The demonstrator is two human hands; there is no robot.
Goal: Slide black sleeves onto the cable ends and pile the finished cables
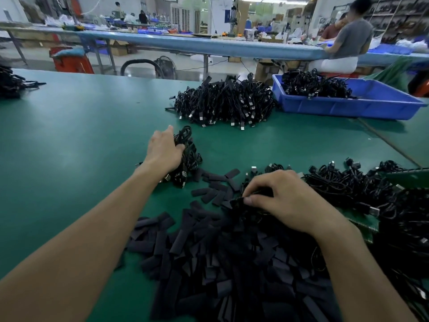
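Two hands, left hand (162, 151) grasping cables (190, 157), right hand (285, 198) pinching sleeve (236, 202)

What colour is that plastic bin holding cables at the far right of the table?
Blue. The bin shows plainly in the head view, the only one.

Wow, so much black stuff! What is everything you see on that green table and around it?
table: one, green, fills the front.
sleeves: a big heap, black, nearest, bottom centre.
small cable pile: one, black, middle.
big cable pile: one, black with silvery plugs, far centre.
bin: one, blue, far right, with black cables inside.
right cable heap: one, black, right edge.
far-left cable heap: one, black, left edge.
bench: one, light blue, behind.
seated person: one, grey top, at the bench.
left hand: one, reaching out, touching the small cable pile.
right hand: one, fingers curled, pinching among the sleeves.
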